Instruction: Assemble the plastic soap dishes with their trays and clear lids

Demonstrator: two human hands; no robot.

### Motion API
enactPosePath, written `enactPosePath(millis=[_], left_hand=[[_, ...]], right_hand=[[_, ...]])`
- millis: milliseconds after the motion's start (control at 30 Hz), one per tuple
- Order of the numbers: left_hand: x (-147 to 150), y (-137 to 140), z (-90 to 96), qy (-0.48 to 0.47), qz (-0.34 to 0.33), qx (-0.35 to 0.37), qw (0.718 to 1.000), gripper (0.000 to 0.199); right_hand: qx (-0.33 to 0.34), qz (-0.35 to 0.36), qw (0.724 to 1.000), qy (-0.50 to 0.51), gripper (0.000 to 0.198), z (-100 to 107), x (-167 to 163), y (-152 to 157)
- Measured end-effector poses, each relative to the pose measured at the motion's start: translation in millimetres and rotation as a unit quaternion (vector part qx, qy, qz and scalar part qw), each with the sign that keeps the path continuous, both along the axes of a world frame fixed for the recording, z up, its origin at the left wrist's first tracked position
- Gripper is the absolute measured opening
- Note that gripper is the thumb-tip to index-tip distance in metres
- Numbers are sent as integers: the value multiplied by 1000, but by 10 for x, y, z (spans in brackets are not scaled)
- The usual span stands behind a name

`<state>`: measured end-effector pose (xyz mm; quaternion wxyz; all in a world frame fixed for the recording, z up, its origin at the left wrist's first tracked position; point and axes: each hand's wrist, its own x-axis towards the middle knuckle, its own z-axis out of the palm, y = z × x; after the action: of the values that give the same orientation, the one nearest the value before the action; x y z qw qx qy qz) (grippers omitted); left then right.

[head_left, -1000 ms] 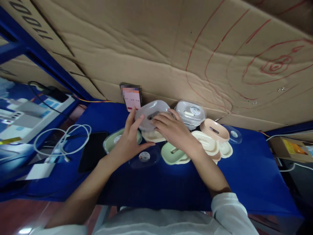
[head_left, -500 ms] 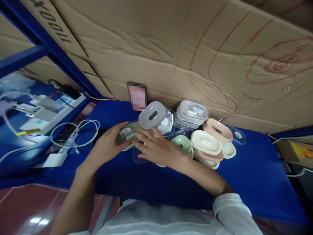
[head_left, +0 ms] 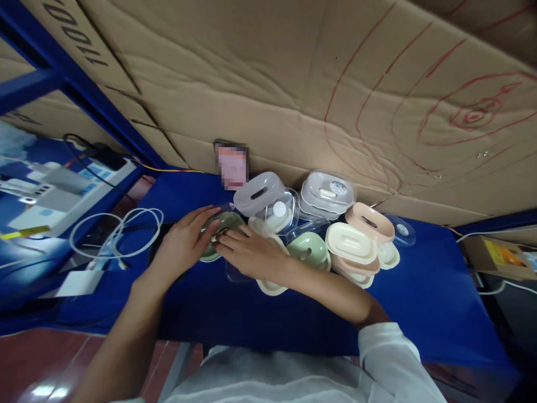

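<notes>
Near the left of the blue table, a dark-looking green soap box [head_left: 230,220] lies between my hands. My left hand [head_left: 181,239] is closed round its left side, thumb across the top. From the right, my right hand [head_left: 248,249] reaches in with bent fingertips on the box's front part, covering much of it. What lies under those fingertips is hidden. Just behind stands a grey soap box part [head_left: 260,193] with an oval slot. Below my right wrist sits a cream dish [head_left: 272,285], and a light green slotted dish [head_left: 311,252] is to its right.
Several grey boxes under a clear lid [head_left: 329,190] stand at the back. Cream dishes [head_left: 350,243] and a peach slotted dish [head_left: 371,223] are stacked right of centre. A phone [head_left: 232,165] leans on the cardboard wall [head_left: 260,84]. White cable [head_left: 117,235] and a power strip [head_left: 84,193] are left.
My right hand has moved left and down onto the green box, its spread fingers now bent. The round label on the box's clear top no longer shows. The view has shifted slightly.
</notes>
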<state>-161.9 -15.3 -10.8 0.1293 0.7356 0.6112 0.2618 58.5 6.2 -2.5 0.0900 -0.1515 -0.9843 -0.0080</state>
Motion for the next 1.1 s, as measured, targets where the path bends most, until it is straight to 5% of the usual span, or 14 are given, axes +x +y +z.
enactPosePath(millis=[167, 300, 500, 700, 800, 867, 1000, 1100], left_hand=[[-66, 104, 63, -9, -17, -4, 1000, 53], [-48, 86, 28, -33, -3, -8, 999, 53], [-62, 69, -51, -95, -12, -21, 995, 49], [-29, -71, 78, -87, 8, 10, 996, 45], [143, -372, 170, -58, 17, 73, 996, 40], [328, -612, 174, -40, -33, 100, 994, 45], [750, -893, 61, 40, -213, 116, 969, 53], [984, -835, -12, 70, -248, 114, 960, 44]], right_hand=[[-47, -25, 998, -17, 31, -157, -251, 194], [-19, -9, 1000, -16, 24, -132, -263, 264], [40, 33, 999, -13, 29, 117, -64, 179], [18, 1, 1000, 17, 33, 502, 377, -16], [1, -48, 995, 83, 26, 649, 837, -266], [-15, -115, 985, 131, 31, 671, 1235, -481], [36, -329, 927, 174, 49, 524, 2023, -824], [90, -416, 893, 147, 52, 346, 2369, -888]])
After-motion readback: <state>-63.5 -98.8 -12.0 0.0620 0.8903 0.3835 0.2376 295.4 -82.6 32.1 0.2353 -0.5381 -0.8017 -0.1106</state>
